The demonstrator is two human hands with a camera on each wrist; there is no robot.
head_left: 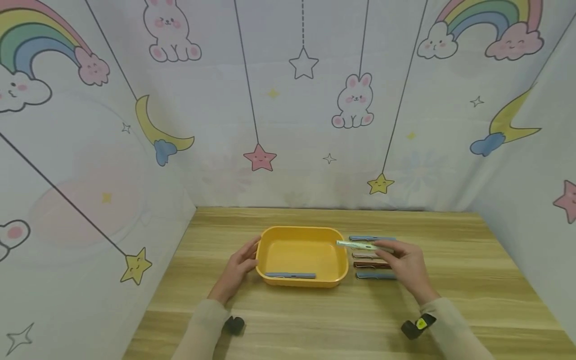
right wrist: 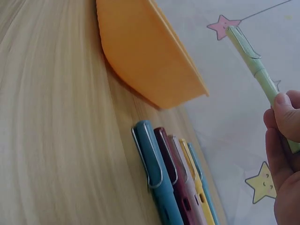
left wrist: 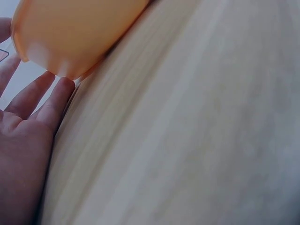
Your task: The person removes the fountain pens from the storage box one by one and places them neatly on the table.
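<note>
My right hand (head_left: 407,265) pinches a light green pen (head_left: 355,245) between thumb and fingers. It holds the pen above the table, its clip end over the right rim of a yellow tray (head_left: 301,255). My left hand (head_left: 236,267) touches the tray's left side with fingers extended; in the left wrist view the fingertips (left wrist: 65,86) lie against the outer wall. Inside the tray, along the near wall, lies a blue pen (head_left: 290,275). Below the right hand, a teal pen (right wrist: 152,157), a dark red pen (right wrist: 168,161), a pinkish pen (right wrist: 182,161), a yellow pen (right wrist: 192,161) and a light blue pen (right wrist: 199,161) lie side by side.
The wooden table (head_left: 310,325) carries the tray and the row of pens to its right. A white cloth (head_left: 288,190) printed with stars, rabbits and rainbows hangs behind the table and at both sides.
</note>
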